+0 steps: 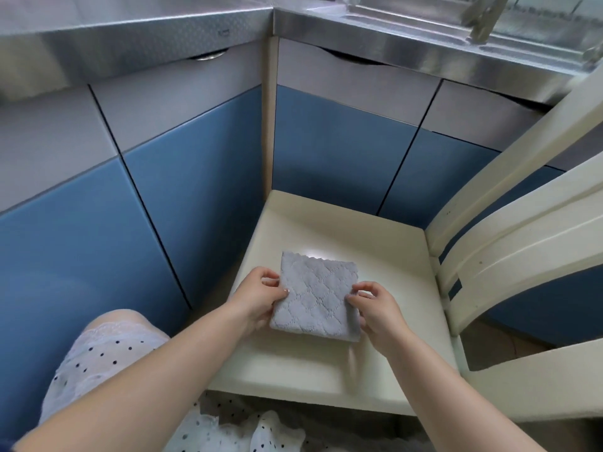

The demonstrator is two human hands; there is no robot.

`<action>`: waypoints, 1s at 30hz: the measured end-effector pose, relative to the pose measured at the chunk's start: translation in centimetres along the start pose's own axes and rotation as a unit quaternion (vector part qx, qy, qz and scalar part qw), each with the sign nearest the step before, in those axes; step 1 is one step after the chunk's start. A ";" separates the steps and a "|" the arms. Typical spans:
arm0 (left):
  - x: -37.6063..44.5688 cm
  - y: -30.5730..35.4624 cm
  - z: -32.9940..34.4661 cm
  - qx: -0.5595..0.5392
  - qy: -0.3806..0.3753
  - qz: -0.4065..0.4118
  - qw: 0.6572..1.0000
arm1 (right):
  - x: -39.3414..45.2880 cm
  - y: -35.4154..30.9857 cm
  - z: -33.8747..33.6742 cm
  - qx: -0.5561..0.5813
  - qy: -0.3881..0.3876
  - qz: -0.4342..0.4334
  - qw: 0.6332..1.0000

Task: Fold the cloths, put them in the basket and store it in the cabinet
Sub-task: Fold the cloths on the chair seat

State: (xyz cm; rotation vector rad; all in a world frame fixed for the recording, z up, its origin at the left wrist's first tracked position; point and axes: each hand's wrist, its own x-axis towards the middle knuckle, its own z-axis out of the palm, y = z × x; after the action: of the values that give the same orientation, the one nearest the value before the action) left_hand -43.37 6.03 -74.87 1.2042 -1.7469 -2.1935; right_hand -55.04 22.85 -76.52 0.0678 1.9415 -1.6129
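Observation:
A grey quilted cloth (316,295), folded into a small square with scalloped edges, lies on the cream seat of a chair (313,363). My left hand (257,296) pinches its left edge. My right hand (375,308) pinches its right edge near the front corner. No basket is in view.
Blue and grey cabinet doors (202,203) stand shut in a corner behind the chair, under a steel counter (137,37) with a sink (424,14) at the right. The chair's slatted back (522,236) rises on the right. My knee in a dotted white dress (104,350) is at lower left.

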 end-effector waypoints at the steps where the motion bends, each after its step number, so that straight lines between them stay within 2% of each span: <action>1: -0.3 0.3 -0.6 0.006 0.007 0.006 1.000 | -0.2 -0.2 0.2 0.018 -0.015 0.002 1.000; 5: -3.2 3.3 -4.4 0.008 0.019 0.046 0.999 | -1.9 -3.9 3.5 0.001 -0.088 -0.039 0.995; 11: -9.7 10.6 -10.1 -0.041 0.065 0.177 0.981 | -7.1 -13.2 9.6 -0.023 -0.167 -0.199 0.965; 17: -19.4 18.7 -16.2 -0.024 0.172 0.345 0.922 | -14.4 -23.6 16.7 -0.030 -0.275 -0.339 0.899; 22: -27.5 24.1 -22.4 0.007 0.263 0.416 0.871 | -20.5 -30.7 24.1 0.033 -0.368 -0.372 0.852; 26: -31.9 26.7 -27.7 0.006 0.321 0.407 0.855 | -24.0 -33.7 30.7 0.021 -0.430 -0.349 0.832; 30: -32.0 26.5 -32.3 0.027 0.366 0.339 0.866 | -24.8 -34.2 35.8 -0.047 -0.448 -0.324 0.832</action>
State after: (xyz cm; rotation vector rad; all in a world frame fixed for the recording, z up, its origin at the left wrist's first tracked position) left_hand -11.71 -11.93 -36.86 1.0042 -1.5410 -1.0900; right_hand -33.97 -10.24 -37.40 -1.2807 1.3015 -1.4815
